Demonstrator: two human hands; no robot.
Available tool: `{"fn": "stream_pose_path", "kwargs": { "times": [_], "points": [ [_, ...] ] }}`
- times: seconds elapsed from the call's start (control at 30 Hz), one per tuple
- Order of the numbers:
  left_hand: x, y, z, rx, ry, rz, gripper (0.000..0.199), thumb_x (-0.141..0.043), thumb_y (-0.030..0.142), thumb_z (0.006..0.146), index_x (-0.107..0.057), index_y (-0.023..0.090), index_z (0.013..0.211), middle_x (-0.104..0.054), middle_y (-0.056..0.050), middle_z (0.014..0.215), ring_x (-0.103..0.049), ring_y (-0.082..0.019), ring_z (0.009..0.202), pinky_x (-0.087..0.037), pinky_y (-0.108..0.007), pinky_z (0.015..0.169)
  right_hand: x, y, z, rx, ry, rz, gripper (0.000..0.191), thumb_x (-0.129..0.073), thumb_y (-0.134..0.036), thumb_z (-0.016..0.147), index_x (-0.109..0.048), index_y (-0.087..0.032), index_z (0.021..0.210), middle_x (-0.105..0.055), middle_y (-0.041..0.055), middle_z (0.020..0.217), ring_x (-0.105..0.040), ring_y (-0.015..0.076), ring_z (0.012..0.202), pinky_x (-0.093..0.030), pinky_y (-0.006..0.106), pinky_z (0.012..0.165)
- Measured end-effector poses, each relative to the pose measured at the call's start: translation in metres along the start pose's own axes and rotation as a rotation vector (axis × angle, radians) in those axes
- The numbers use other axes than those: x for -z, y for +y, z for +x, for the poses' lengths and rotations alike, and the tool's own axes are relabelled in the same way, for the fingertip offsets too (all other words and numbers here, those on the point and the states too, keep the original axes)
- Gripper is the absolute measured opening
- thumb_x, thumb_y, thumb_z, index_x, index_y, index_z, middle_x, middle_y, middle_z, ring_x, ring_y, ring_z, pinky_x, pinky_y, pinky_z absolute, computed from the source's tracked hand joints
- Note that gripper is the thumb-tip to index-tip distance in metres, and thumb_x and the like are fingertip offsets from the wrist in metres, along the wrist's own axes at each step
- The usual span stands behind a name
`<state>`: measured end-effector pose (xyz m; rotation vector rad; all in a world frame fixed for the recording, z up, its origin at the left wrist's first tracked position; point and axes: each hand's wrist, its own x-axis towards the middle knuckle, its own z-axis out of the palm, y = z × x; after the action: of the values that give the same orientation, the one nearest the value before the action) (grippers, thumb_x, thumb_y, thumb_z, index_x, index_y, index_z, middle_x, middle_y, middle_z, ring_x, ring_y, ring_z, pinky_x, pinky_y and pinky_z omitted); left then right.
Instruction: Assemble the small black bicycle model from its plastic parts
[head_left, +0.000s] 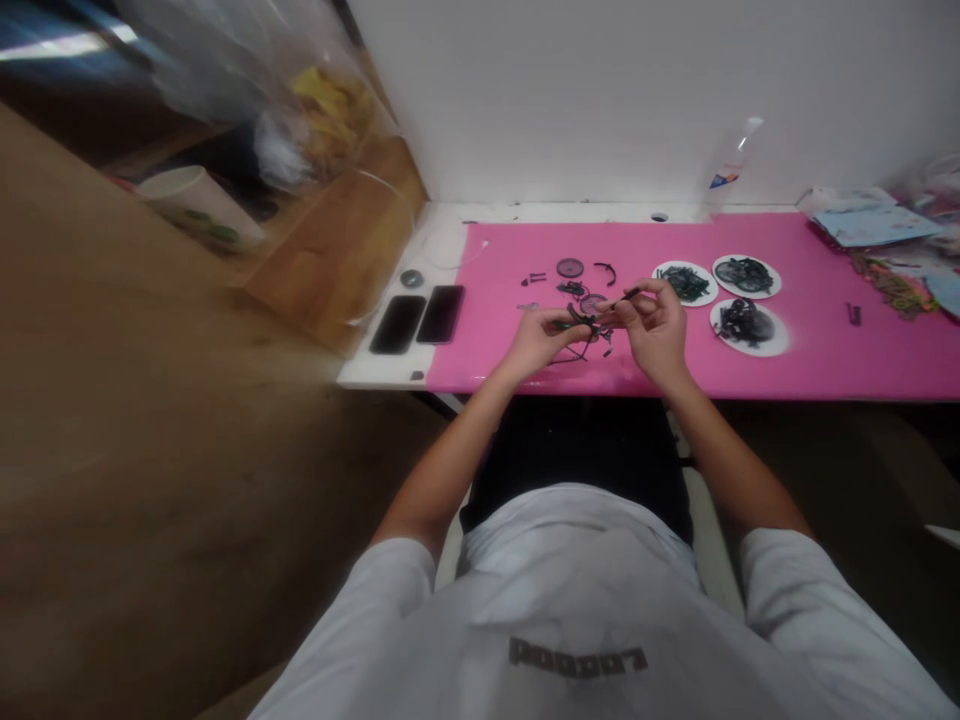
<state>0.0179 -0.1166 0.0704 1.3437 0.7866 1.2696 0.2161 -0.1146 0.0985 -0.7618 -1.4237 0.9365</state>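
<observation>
My left hand point(538, 340) is closed, thumb and fingers pinching a small black model part point(581, 318) with thin bars, like a miniature bicycle frame. My right hand point(656, 335) is closed around a slim dark tool point(630, 295) that looks like a small screwdriver. Its thin end points left, toward the part in my left hand, but I cannot tell whether they touch. Just beyond my hands lie a dark spoked wheel point(570, 268), a second wheel point(594, 303) and a curved black piece point(606, 272). Fingers hide some of the held part.
Three white plates, one of them at the front point(780, 340), hold black pieces on the pink mat point(840, 370). Two phones point(397, 325) lie at left. A clear bottle point(731, 165) stands by the wall; bags and packets point(874, 222) crowd the right end.
</observation>
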Motion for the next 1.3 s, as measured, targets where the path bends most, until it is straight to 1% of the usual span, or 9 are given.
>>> {"fn": "stream_pose_path", "kwargs": {
  "times": [0.17,0.43,0.53,0.67,0.8,0.9,1.03,1.13,1.3],
  "points": [
    [0.0,0.0,0.0,0.013,-0.004,0.007,0.045,-0.099,0.052,0.075,-0.087,0.015,0.099,-0.085,-0.013,0.099,-0.085,-0.029,0.095,-0.068,-0.047,0.098,0.0,0.002,0.0,-0.017,-0.007,-0.016,0.06,-0.082,-0.08,0.085,-0.054,-0.032,0.109,-0.081,0.0043,0.1,-0.083,0.028,0.095,-0.072,0.041,0.077],
    [0.001,-0.001,0.001,0.008,-0.003,0.023,0.043,-0.099,0.051,0.076,-0.087,0.016,0.099,-0.086,-0.012,0.098,-0.085,-0.029,0.094,-0.069,-0.046,0.097,0.0,0.002,0.001,-0.013,-0.013,-0.002,0.059,-0.083,-0.079,0.085,-0.054,-0.032,0.107,-0.08,0.0018,0.092,-0.083,0.0256,0.086,-0.072,0.039,0.074],
    [0.002,-0.004,0.001,0.006,-0.011,0.038,0.042,-0.097,0.052,0.078,-0.087,0.017,0.1,-0.086,-0.012,0.099,-0.085,-0.029,0.095,-0.069,-0.045,0.095,0.001,0.003,0.002,-0.009,-0.017,-0.014,0.059,-0.083,-0.079,0.086,-0.055,-0.032,0.108,-0.08,0.0019,0.096,-0.083,0.0237,0.087,-0.071,0.036,0.071],
    [0.004,-0.006,0.001,-0.01,-0.027,0.064,0.04,-0.095,0.052,0.083,-0.088,0.017,0.102,-0.086,-0.012,0.099,-0.084,-0.028,0.096,-0.069,-0.044,0.094,0.001,0.005,0.003,0.023,0.019,-0.026,0.054,-0.085,-0.072,0.088,-0.059,-0.03,0.108,-0.078,0.0025,0.102,-0.082,0.0223,0.089,-0.071,0.034,0.071],
    [0.002,-0.004,0.001,-0.005,-0.024,0.054,0.043,-0.096,0.053,0.081,-0.088,0.016,0.101,-0.086,-0.013,0.1,-0.084,-0.028,0.096,-0.068,-0.045,0.098,0.002,0.005,0.002,0.051,0.066,-0.045,0.05,-0.09,-0.062,0.088,-0.065,-0.032,0.118,-0.076,0.0001,0.094,-0.081,0.0229,0.087,-0.072,0.037,0.077],
    [0.0,-0.002,0.001,0.012,-0.022,0.04,0.046,-0.097,0.055,0.078,-0.087,0.015,0.1,-0.085,-0.013,0.099,-0.084,-0.029,0.095,-0.068,-0.046,0.097,0.003,0.002,0.002,0.06,0.084,-0.075,0.049,-0.09,-0.06,0.088,-0.072,-0.032,0.124,-0.079,0.0012,0.095,-0.08,0.0239,0.088,-0.073,0.04,0.08],
    [-0.001,-0.001,0.001,0.02,-0.02,0.041,0.045,-0.098,0.054,0.078,-0.086,0.014,0.097,-0.085,-0.014,0.095,-0.084,-0.029,0.094,-0.068,-0.046,0.097,0.003,-0.002,0.003,0.078,0.125,-0.057,0.043,-0.083,-0.062,0.093,-0.079,-0.03,0.121,-0.083,0.005,0.105,-0.082,0.0264,0.097,-0.074,0.044,0.08],
    [-0.001,0.0,0.001,0.025,-0.016,0.032,0.045,-0.098,0.054,0.078,-0.086,0.014,0.096,-0.085,-0.014,0.095,-0.084,-0.029,0.093,-0.068,-0.046,0.097,0.005,-0.005,0.005,0.087,0.147,-0.054,0.041,-0.086,-0.061,0.091,-0.082,-0.029,0.116,-0.084,0.0053,0.109,-0.082,0.0271,0.101,-0.075,0.046,0.081],
    [-0.001,0.001,-0.001,0.029,-0.03,0.025,0.044,-0.098,0.053,0.079,-0.086,0.014,0.096,-0.085,-0.014,0.094,-0.084,-0.028,0.093,-0.068,-0.045,0.097,0.011,-0.005,0.008,0.076,0.164,-0.063,0.043,-0.092,-0.062,0.084,-0.083,-0.027,0.107,-0.084,0.004,0.095,-0.082,0.0239,0.084,-0.075,0.043,0.078]
  ]
}}
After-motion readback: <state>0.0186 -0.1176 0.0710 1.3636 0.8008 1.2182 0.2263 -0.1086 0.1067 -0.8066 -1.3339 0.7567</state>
